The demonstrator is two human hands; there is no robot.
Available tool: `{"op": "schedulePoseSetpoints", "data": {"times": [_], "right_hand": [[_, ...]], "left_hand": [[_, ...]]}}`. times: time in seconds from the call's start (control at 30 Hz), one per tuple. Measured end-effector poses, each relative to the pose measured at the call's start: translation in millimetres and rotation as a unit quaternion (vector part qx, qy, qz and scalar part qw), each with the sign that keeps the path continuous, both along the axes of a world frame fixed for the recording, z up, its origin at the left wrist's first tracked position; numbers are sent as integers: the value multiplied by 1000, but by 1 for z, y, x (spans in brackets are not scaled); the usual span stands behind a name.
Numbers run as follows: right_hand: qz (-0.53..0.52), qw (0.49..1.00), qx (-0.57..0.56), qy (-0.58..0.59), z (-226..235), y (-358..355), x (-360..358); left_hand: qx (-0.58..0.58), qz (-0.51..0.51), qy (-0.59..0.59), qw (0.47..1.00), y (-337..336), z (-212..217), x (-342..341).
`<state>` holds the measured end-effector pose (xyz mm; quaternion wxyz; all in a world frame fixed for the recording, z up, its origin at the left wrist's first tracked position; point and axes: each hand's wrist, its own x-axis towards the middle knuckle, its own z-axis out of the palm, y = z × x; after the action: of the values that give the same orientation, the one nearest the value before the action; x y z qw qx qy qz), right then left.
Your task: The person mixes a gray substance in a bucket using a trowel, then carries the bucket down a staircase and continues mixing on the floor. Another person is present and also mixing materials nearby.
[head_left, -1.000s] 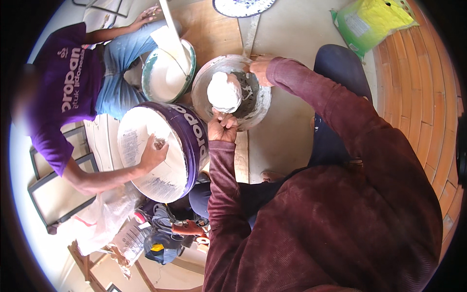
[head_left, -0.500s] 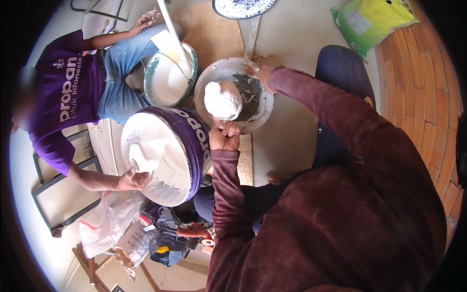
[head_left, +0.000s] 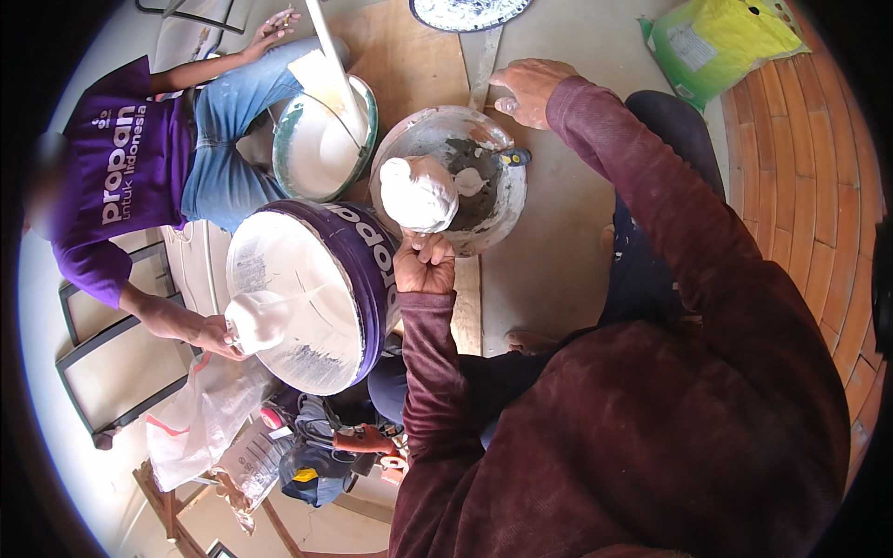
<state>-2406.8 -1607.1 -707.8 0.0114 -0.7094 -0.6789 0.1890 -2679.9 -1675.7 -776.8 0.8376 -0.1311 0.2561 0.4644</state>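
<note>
Head view: left hand (head_left: 424,265) fingers remain clamped on white lump (head_left: 419,193); right hand (head_left: 530,86), fingers apart, has lifted off grey basin (head_left: 502,200) rim.

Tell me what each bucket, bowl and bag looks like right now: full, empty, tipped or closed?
Purple bucket: tipped on its side, coated white inside.
Grey bowl: upright, dirty, nearly empty.
White scoop: heaped with white paste, held over the bowl by the left hand.
Right hand: open, on the bowl's far rim.
Green-rimmed bucket: upright, holding white paint and a stick.
Yellow-green bag: lying flat; cannot tell whether closed.
</note>
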Motion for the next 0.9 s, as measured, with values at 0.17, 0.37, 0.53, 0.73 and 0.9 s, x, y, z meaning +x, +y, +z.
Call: {"op": "schedulePoseSetpoints", "data": {"times": [0.17,0.37,0.53,0.73,0.9], "right_hand": [[11,1000,-3,11,1,0,0],[27,998,-58,16,3,2,-4],[24,999,-45,16,6,1,-1],[19,998,-65,15,11,1,-3],[28,997,-65,17,8,1,-3]], "left_hand": [[0,2,12,1000,1,0,2],[3,5,7,1000,-2,5,2],[17,7,10,1000,-2,7,2],[14,13,14,1000,-3,9,1],[11,13,12,1000,-3,8,0]]}}
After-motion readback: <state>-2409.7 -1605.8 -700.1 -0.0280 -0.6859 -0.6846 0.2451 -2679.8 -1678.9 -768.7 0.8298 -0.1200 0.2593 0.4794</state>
